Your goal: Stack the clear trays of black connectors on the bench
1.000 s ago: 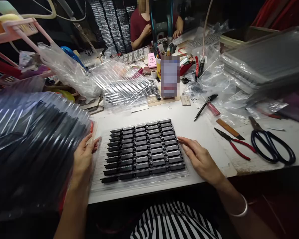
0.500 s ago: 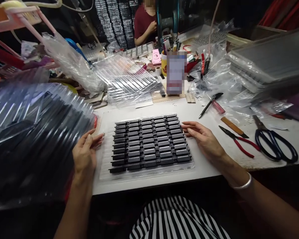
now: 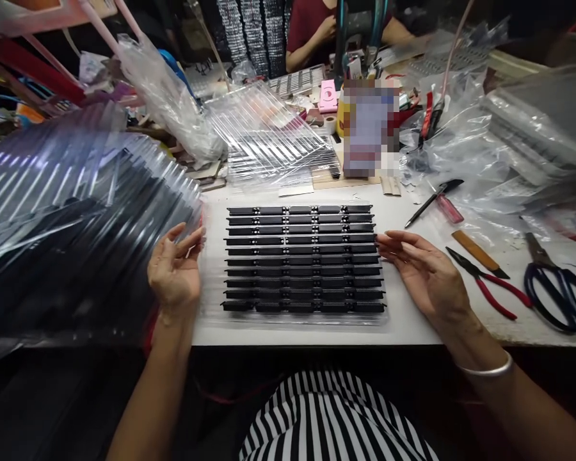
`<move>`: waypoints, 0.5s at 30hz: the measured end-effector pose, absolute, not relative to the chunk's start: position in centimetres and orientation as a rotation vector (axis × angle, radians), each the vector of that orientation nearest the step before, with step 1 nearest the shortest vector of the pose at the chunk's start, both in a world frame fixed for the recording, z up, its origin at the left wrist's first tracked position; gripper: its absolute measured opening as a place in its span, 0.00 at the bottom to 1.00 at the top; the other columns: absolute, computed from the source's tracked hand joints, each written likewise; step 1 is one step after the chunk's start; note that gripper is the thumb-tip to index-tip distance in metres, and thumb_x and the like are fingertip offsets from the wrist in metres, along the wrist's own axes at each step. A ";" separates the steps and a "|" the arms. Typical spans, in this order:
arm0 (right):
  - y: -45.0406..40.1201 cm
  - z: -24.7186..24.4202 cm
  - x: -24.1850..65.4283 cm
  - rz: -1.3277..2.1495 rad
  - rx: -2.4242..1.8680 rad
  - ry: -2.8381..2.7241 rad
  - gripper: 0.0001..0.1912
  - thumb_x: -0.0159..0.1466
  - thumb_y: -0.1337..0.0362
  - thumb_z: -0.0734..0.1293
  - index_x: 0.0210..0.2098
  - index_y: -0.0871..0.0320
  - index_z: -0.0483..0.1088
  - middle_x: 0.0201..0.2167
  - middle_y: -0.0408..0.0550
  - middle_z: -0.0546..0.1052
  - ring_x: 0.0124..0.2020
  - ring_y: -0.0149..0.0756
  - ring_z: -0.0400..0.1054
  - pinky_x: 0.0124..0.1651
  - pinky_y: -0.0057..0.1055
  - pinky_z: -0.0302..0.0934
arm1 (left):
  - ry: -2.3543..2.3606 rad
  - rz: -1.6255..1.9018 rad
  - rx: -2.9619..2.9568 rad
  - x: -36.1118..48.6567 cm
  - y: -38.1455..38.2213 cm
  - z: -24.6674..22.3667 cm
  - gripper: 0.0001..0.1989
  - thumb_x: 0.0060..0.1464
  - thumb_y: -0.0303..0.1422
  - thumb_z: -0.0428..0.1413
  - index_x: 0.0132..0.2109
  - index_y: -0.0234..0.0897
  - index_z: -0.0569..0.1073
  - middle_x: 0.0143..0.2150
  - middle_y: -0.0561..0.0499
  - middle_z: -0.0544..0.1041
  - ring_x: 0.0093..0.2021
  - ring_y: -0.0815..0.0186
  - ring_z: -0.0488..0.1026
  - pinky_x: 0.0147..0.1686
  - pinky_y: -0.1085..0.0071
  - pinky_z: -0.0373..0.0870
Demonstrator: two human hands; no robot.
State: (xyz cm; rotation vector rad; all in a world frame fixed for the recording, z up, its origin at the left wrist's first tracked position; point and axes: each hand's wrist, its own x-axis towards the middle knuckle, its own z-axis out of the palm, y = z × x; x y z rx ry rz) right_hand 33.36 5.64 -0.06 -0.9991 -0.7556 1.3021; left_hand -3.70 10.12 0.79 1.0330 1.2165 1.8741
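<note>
A clear plastic tray (image 3: 212,275) lies flat on the white table between my hands. Rows of black strip-shaped parts (image 3: 301,261), with small pins along some edges, fill most of it. My left hand (image 3: 176,272) is beside the tray's left edge, palm turned inward and fingers loosely apart. At the opposite edge, my right hand (image 3: 425,272) has its fingers stretched out, the tips at or against the tray's side. Neither hand is closed round anything; whether the fingertips press on the tray, I cannot tell.
Stacked clear ribbed trays (image 3: 77,224) crowd the left. Behind lie more clear trays (image 3: 269,141) and a blurred-out phone (image 3: 368,137). On the right are a pen (image 3: 427,208), pliers (image 3: 492,285), scissors (image 3: 550,288) and plastic bags (image 3: 489,166). A co-worker (image 3: 312,32) sits across.
The view has shifted and levelled, so the tray's rows now run nearly straight across. Both hands remain at the tray's two sides, the left one's fingers slightly more spread.
</note>
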 end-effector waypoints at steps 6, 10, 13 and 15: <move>5.5 0.1 33.0 1.265 -1.077 -0.788 0.11 0.60 0.66 0.65 0.41 0.61 0.74 0.43 0.56 0.77 0.47 0.40 0.70 0.40 0.24 0.65 | 1.208 1.839 0.976 -4.0 10.2 0.4 0.15 0.57 0.39 0.51 0.45 0.36 0.74 0.34 0.45 0.81 0.42 0.60 0.77 0.47 0.64 0.67; 5.3 0.3 32.5 1.317 -1.168 -0.844 0.13 0.58 0.63 0.69 0.41 0.62 0.74 0.43 0.59 0.76 0.48 0.44 0.69 0.39 0.24 0.68 | 1.350 1.655 0.973 -4.5 10.6 -0.3 0.20 0.58 0.46 0.47 0.48 0.37 0.72 0.38 0.45 0.80 0.42 0.62 0.76 0.43 0.67 0.67; 5.4 0.1 32.2 1.327 -1.259 -0.924 0.19 0.54 0.59 0.72 0.42 0.61 0.74 0.47 0.58 0.74 0.51 0.46 0.67 0.39 0.22 0.69 | 1.476 1.518 0.965 -4.8 11.0 -0.8 0.19 0.57 0.45 0.50 0.47 0.36 0.72 0.39 0.46 0.79 0.44 0.63 0.75 0.42 0.70 0.66; 5.4 0.1 32.0 1.301 -1.315 -0.932 0.23 0.50 0.56 0.75 0.42 0.60 0.74 0.47 0.57 0.74 0.51 0.46 0.67 0.39 0.20 0.69 | 1.509 1.486 0.954 -5.0 11.2 -1.2 0.16 0.54 0.42 0.55 0.44 0.35 0.74 0.37 0.46 0.79 0.43 0.64 0.75 0.40 0.71 0.66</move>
